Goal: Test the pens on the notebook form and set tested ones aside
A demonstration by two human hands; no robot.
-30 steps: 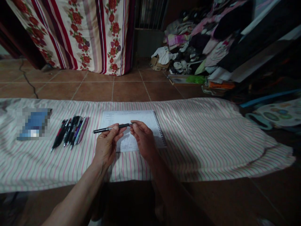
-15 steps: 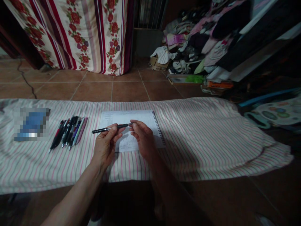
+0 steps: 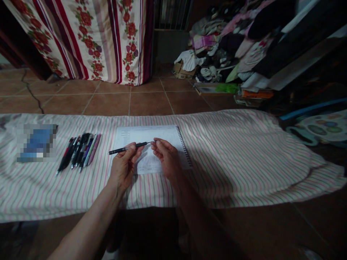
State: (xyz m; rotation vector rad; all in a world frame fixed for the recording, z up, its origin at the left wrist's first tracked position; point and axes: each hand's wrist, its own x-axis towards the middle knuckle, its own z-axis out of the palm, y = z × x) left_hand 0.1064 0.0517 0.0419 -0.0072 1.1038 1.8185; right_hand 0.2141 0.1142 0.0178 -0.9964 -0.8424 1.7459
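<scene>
A slim black pen (image 3: 121, 148) is held level above an open spiral notebook (image 3: 162, 133). My left hand (image 3: 124, 167) is closed round the pen's middle. My right hand (image 3: 166, 158) pinches the pen's right end between thumb and fingertips. The notebook page carries faint handwriting and lies on a striped cloth (image 3: 238, 159) spread over the floor. Several more pens (image 3: 80, 151) lie side by side on the cloth, to the left of my left hand.
A blurred blue object (image 3: 36, 142) lies at the cloth's left end. Beyond the cloth are brown floor tiles (image 3: 146, 103), a floral curtain (image 3: 89, 39) and a heap of clothes and boxes (image 3: 225, 54) at the back right. A patterned tray (image 3: 320, 130) sits at right.
Both hands keep their hold on the pen over the notebook; only the camera view has shifted slightly.
</scene>
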